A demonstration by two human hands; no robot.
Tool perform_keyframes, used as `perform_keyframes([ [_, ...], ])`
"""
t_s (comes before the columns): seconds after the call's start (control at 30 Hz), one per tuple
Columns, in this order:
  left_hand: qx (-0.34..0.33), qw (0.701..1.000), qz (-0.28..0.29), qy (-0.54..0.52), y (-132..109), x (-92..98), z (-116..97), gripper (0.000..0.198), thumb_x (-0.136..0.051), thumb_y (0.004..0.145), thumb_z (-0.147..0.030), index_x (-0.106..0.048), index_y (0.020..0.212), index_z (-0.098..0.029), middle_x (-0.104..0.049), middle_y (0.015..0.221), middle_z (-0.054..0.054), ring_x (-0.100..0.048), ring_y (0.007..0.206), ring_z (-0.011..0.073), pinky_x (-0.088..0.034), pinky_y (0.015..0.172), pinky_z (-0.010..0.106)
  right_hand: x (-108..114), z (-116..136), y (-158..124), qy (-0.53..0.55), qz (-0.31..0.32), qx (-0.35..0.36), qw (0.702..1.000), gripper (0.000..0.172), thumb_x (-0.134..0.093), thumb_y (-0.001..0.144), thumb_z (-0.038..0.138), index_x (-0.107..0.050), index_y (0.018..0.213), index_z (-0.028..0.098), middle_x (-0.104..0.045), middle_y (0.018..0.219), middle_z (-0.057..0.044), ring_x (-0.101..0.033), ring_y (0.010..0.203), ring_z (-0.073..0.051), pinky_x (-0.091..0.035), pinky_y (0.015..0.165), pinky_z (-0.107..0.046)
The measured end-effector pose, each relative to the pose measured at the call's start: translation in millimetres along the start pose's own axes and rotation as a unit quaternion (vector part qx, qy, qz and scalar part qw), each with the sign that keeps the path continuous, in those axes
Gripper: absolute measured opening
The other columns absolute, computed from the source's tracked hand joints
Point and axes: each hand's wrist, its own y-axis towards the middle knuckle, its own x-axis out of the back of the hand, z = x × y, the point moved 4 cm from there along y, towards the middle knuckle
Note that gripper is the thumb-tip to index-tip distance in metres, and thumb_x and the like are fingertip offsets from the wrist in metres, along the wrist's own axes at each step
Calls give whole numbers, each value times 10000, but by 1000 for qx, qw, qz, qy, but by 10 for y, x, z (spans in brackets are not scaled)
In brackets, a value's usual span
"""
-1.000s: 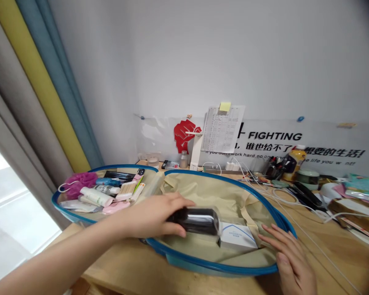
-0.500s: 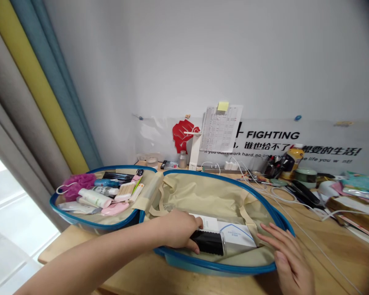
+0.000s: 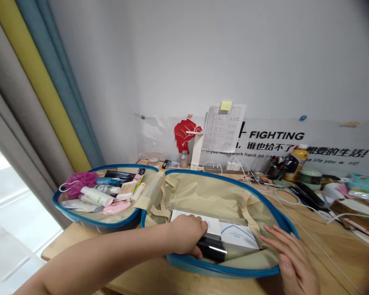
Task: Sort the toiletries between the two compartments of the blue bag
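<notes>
An open blue-rimmed case [image 3: 184, 175] with beige lining lies on the wooden desk [image 3: 332, 246]. My left hand [image 3: 184, 234] is closed around a dark bottle with a clear cap [image 3: 217, 250], lying on its side low in the right half by the near rim. Two white boxes [image 3: 238, 237] lie just behind the bottle. My right hand [image 3: 290, 260] rests flat with fingers stretched out on the case's right rim. The left half holds toiletries [image 3: 101, 192]: a purple bath sponge, tubes, cotton swabs, a pink item.
The back and right of the desk are crowded: white cables [image 3: 283, 196], a lamp base [image 3: 196, 153], small jars, an orange-capped bottle [image 3: 297, 162], a green tin, papers and packets. Curtains [image 3: 33, 102] hang at left by a window. A poster runs along the wall.
My left hand lowered the dark bottle from above the case into the right half in front of the white boxes. My right hand stayed on the rim.
</notes>
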Motion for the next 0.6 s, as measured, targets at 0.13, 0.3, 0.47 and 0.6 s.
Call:
perform_keyframes([
  [0.13, -2, 1000, -13, -3, 36, -52, 45, 608, -747, 739, -573, -581, 1179, -186, -647, 1201, 157, -650, 1077, 343, -536, 809, 410, 7, 2, 6, -5, 9, 18, 1000, 331, -377, 963, 291, -700, 997, 232, -724, 1085, -76, -659, 1074, -269, -474, 913, -435],
  [0.3, 8, 1000, -17, -17, -54, -2, 128, 598, -729, 742, -586, -596, 1180, -202, -657, 1185, 148, -665, 1037, 343, -532, 792, 406, 12, -12, 15, 4, 9, 26, 1000, 314, -398, 954, 281, -703, 1012, 231, -719, 1111, -77, -656, 1079, -278, -464, 928, -438],
  [0.47, 71, 987, -125, -77, -432, 266, 541, 380, -585, 883, -473, -608, 1201, -266, -664, 1240, 65, -652, 1107, 262, -504, 917, 353, -33, -76, -59, 24, 7, 15, 1000, 301, -427, 936, 279, -709, 1021, 218, -713, 1123, -88, -641, 1102, -295, -460, 944, -457],
  [0.6, 256, 949, -183, 1, -1003, 334, 1394, 385, -355, 957, -243, -567, 1270, -315, -628, 1315, 22, -619, 1164, 181, -459, 985, 296, -57, -180, -117, 28, 4, 10, 1000, 302, -429, 919, 251, -712, 1026, 248, -722, 1098, -89, -652, 1086, -312, -457, 929, -484],
])
